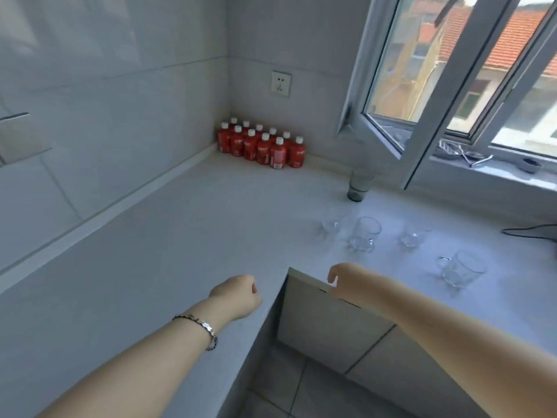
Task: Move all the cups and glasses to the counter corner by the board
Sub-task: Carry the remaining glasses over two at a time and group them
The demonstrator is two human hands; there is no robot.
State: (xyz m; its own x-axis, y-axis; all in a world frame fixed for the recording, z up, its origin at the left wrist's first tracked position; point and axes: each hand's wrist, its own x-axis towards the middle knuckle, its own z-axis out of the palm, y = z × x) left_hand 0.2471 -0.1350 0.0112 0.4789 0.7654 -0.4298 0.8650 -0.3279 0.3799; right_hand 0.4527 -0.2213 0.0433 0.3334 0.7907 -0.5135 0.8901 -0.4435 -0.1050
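On the pale grey L-shaped surface (187,224), four clear glass cups are seen at about two o'clock from the hands: a handled clear glass mug (459,271) nearest the right forearm, a taller clear tumbler (363,233) beyond the right hand, a small clear glass (413,236) between them and further back, and a faint clear glass (330,226) to the tumbler's left. None is held, so the task is judged to be at its start, with no cup yet gathered. No board can be made out, so the target corner cannot be identified; only a cluster of red plastic bottles with white caps (262,144) is seen at twelve o'clock. The left hand (238,297) is loosely curled, empty, over the surface edge. The right hand (346,279) is curled with fingers (331,279) bent downward, touching nothing visible. A reach toward the tumbler or mug is called for next.
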